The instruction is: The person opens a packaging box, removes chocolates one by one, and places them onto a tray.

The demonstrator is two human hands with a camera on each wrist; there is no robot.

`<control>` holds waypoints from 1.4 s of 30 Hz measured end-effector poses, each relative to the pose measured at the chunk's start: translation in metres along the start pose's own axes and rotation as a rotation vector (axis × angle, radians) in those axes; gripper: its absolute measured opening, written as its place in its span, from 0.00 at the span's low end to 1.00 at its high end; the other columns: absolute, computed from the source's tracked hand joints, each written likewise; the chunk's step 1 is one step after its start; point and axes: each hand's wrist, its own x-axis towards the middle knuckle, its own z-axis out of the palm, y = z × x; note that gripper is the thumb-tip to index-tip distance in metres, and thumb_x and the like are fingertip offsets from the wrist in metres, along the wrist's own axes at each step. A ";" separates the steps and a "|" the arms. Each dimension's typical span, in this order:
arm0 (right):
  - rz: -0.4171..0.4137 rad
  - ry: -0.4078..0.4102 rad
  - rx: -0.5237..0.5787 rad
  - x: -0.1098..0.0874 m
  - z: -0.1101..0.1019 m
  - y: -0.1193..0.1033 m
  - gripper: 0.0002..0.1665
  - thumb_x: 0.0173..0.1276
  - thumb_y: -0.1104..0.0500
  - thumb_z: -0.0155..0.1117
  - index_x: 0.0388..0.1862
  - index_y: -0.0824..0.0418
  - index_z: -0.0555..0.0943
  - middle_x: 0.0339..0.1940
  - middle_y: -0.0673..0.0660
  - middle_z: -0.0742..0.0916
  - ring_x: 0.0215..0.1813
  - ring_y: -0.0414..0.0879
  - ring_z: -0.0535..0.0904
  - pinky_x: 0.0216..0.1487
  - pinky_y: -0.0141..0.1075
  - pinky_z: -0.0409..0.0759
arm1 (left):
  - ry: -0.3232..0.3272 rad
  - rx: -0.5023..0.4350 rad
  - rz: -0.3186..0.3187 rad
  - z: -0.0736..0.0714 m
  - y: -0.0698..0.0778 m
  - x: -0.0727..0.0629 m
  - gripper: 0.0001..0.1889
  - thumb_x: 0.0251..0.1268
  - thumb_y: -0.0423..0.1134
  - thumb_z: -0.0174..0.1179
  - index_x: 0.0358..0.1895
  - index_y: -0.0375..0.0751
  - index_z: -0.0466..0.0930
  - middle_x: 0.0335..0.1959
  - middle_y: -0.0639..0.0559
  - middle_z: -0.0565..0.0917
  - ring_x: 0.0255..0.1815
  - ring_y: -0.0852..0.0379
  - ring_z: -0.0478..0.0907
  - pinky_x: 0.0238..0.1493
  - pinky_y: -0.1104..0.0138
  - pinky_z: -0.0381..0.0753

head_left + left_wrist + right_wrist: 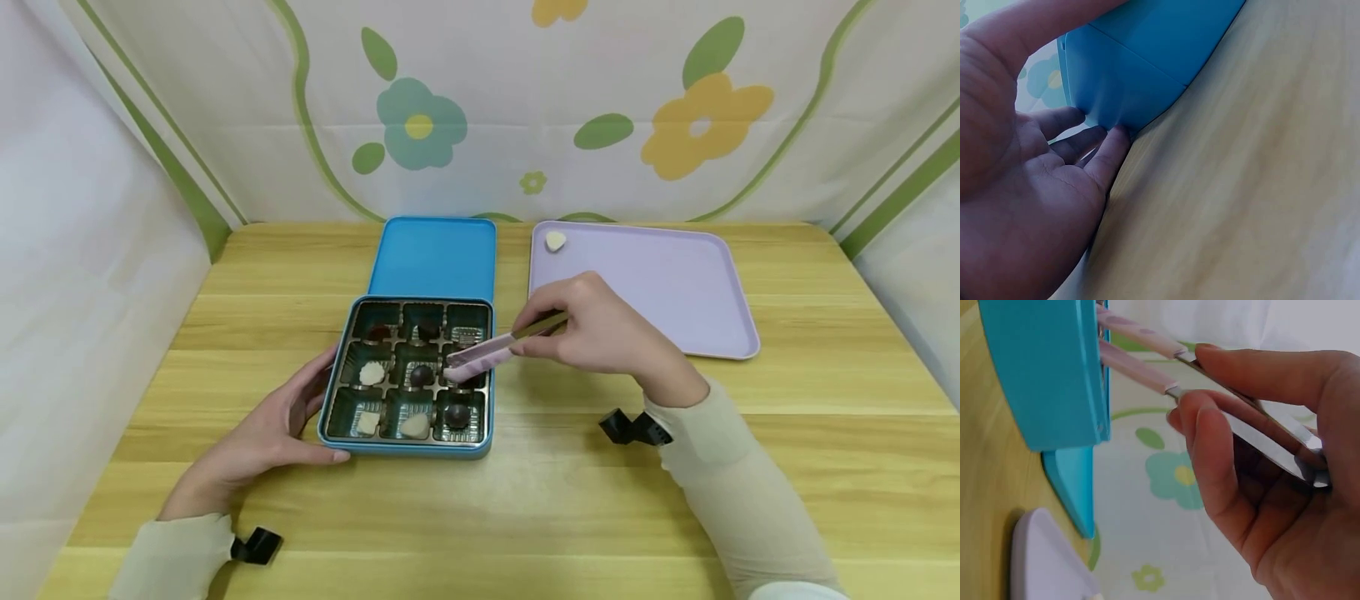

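A blue tin (408, 451) with a gold divided insert stands in front of me, holding white chocolates (371, 373) and dark chocolates (422, 377) in separate compartments. My left hand (273, 429) grips its near left corner, thumb along the front and fingers against the left side (1104, 156). Between thumb and fingers, my right hand (600, 329) pinches metal tongs with pink tips (480, 360). Those tips reach into the middle-right compartment; whether a chocolate lies between them I cannot tell. In the right wrist view, the tong arms (1141, 372) are spread apart and the tin wall hides their ends.
Behind the tin lies its blue lid (435, 254). A lilac tray (645, 275) is at the back right, with one white chocolate (555, 241) in its far left corner. A flowered cloth (517, 108) hangs behind the wooden table (570, 508).
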 end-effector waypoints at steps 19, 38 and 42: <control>0.241 0.038 0.367 -0.016 0.003 0.041 0.05 0.66 0.65 0.79 0.40 0.59 0.94 0.26 0.55 0.91 0.25 0.50 0.85 0.29 0.37 0.86 | 0.006 0.024 0.009 0.002 0.000 0.001 0.67 0.55 0.23 0.79 0.91 0.55 0.41 0.91 0.40 0.47 0.80 0.74 0.63 0.73 0.83 0.67; 0.300 0.180 0.681 -0.032 0.036 0.067 0.10 0.68 0.71 0.73 0.46 0.76 0.88 0.28 0.68 0.90 0.24 0.45 0.84 0.26 0.37 0.86 | 0.029 0.053 0.013 0.002 0.002 0.000 0.67 0.53 0.23 0.80 0.91 0.55 0.43 0.88 0.37 0.53 0.80 0.73 0.63 0.73 0.83 0.66; 0.314 0.236 0.699 -0.039 0.027 0.070 0.07 0.68 0.72 0.73 0.44 0.72 0.90 0.29 0.64 0.91 0.25 0.43 0.85 0.27 0.35 0.88 | 0.021 0.042 0.014 0.004 0.002 0.002 0.67 0.53 0.23 0.80 0.91 0.55 0.43 0.89 0.37 0.51 0.80 0.74 0.62 0.73 0.83 0.66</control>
